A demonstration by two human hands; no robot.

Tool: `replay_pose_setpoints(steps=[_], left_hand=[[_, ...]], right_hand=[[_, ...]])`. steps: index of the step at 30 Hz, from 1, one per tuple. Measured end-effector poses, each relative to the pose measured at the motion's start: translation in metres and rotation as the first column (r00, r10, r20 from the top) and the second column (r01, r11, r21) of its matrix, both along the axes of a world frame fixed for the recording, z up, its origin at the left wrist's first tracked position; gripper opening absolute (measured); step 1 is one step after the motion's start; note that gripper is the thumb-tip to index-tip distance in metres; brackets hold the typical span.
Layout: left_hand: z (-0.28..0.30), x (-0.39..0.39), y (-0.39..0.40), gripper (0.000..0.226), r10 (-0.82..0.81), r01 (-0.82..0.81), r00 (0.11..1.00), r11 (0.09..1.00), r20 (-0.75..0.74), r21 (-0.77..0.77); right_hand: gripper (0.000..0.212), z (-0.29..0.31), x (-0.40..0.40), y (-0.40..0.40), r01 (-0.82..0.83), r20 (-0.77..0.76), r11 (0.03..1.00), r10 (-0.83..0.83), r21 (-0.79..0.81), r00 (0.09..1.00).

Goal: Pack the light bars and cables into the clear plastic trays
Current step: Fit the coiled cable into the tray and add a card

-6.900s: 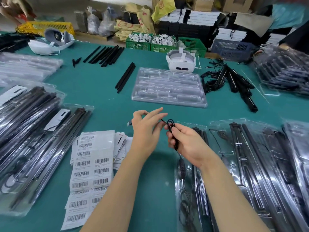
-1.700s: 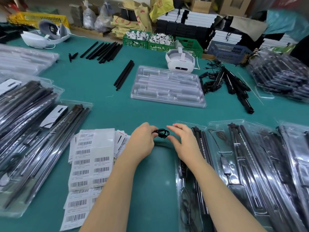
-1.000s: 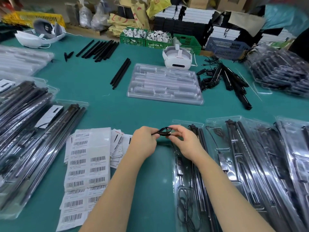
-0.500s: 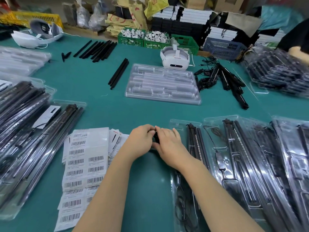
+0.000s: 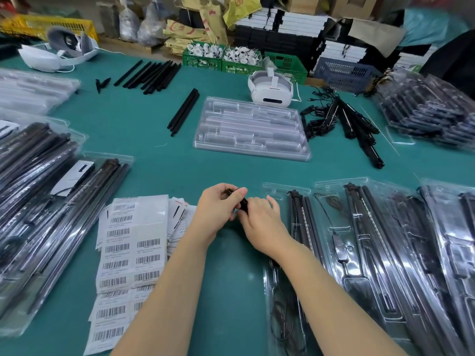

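Clear filled trays [image 5: 372, 242] near right; left hand [image 5: 218, 211] and right hand [image 5: 259, 219] both pinch coiled cable [image 5: 243, 200]; far tray stack [image 5: 252, 129] unfilled

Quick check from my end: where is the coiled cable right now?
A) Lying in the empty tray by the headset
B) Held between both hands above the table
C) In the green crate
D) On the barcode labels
B: the small black cable is pinched between the left hand and right hand, over the green table, beside the nearest tray.
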State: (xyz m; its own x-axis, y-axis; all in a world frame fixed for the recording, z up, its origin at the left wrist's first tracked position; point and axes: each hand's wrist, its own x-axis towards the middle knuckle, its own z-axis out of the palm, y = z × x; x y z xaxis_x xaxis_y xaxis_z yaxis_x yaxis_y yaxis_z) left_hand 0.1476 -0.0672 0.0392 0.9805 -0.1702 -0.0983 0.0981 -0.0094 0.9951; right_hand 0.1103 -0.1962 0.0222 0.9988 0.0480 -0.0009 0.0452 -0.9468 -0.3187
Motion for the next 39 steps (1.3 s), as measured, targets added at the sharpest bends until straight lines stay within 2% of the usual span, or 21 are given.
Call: replay_pose_setpoints(steps=[3, 4, 5, 7, 10, 18, 20, 23, 25, 26, 28, 29, 30, 31, 33, 35, 37, 39], left_hand=[[0.000, -0.002, -0.003, 0.014, -0.019, 0.019, 1.000, 0.995, 0.001, -0.094], [-0.001, -0.003, -0.005, 0.012, -0.024, 0.025, 1.000, 0.997, 0.015, -0.075], [-0.002, -0.002, -0.006, 0.007, -0.029, 0.030, 0.999, 1.000, 0.040, -0.008], [-0.007, -0.003, -0.012, 0.028, -0.044, 0.022, 0.994, 0.977, 0.098, 0.212], [-0.010, -0.007, -0.019, 0.047, -0.051, -0.017, 0.988, 0.905, 0.149, 0.425], [-0.006, -0.011, -0.020, 0.040, -0.150, -0.003, 0.967, 0.799, 0.205, 0.601], [-0.005, -0.013, -0.021, 0.036, -0.138, -0.045, 0.962, 0.771, 0.235, 0.636], [-0.004, -0.012, -0.022, 0.036, -0.076, -0.122, 0.956, 0.775, 0.284, 0.619], [-0.006, -0.011, -0.023, 0.038, -0.045, -0.108, 0.969, 0.805, 0.241, 0.584], [-0.007, -0.011, -0.023, 0.038, -0.031, -0.086, 0.980, 0.825, 0.197, 0.558], [-0.009, -0.009, -0.022, 0.033, 0.005, -0.026, 0.999, 0.903, 0.050, 0.429], [-0.009, -0.009, -0.022, 0.030, 0.009, -0.002, 1.000, 0.930, -0.019, 0.367], [-0.009, -0.009, -0.022, 0.028, 0.005, 0.012, 0.999, 0.935, -0.047, 0.355], [-0.009, -0.009, -0.022, 0.028, -0.009, 0.018, 1.000, 0.911, -0.024, 0.411], [-0.009, -0.010, -0.020, 0.029, -0.050, -0.014, 0.994, 0.803, 0.092, 0.595], [-0.008, -0.011, -0.018, 0.028, -0.088, -0.047, 0.984, 0.714, 0.156, 0.699], [-0.007, -0.011, -0.015, 0.029, -0.112, -0.047, 0.980, 0.678, 0.167, 0.734], [-0.004, -0.010, -0.013, 0.032, -0.107, -0.028, 0.984, 0.694, 0.141, 0.719]], right_hand=[[0.025, 0.002, 0.005, -0.001, 0.084, 0.014, 0.991, -0.086, 0.109, 0.996], [0.023, 0.003, 0.005, -0.001, 0.111, 0.018, 0.980, -0.116, 0.167, 0.993], [0.022, 0.004, 0.005, -0.001, 0.132, 0.021, 0.969, -0.139, 0.210, 0.990], [0.023, 0.006, 0.004, -0.001, 0.146, 0.011, 0.965, -0.152, 0.219, 0.988], [0.028, 0.005, 0.001, 0.000, 0.109, -0.025, 0.991, -0.107, 0.080, 0.994], [0.037, 0.002, -0.011, -0.006, 0.020, 0.067, 0.999, -0.022, 0.036, 0.998], [0.037, 0.003, -0.014, -0.007, -0.012, 0.053, 0.998, 0.009, 0.065, 0.999], [0.046, 0.005, -0.024, -0.010, -0.064, 0.048, 0.986, 0.057, 0.153, 0.997], [0.069, 0.002, -0.034, -0.018, -0.029, 0.117, 0.999, 0.024, 0.037, 0.993], [0.083, 0.001, -0.039, -0.023, 0.040, 0.130, 0.999, -0.035, -0.037, 0.991], [0.103, -0.003, -0.047, -0.033, 0.183, 0.076, 0.975, -0.174, -0.130, 0.982], [0.105, -0.006, -0.051, -0.035, 0.227, 0.036, 0.963, -0.224, -0.146, 0.974], [0.103, -0.010, -0.054, -0.036, 0.254, 0.012, 0.956, -0.255, -0.144, 0.967], [0.098, -0.013, -0.056, -0.035, 0.269, 0.009, 0.955, -0.270, -0.125, 0.963], [0.089, -0.016, -0.057, -0.034, 0.278, 0.031, 0.958, -0.277, -0.074, 0.960], [0.082, -0.016, -0.058, -0.034, 0.272, 0.034, 0.961, -0.270, -0.058, 0.962], [0.078, -0.015, -0.057, -0.035, 0.264, 0.029, 0.962, -0.263, -0.065, 0.964], [0.076, -0.014, -0.057, -0.034, 0.259, 0.018, 0.962, -0.258, -0.088, 0.966]])
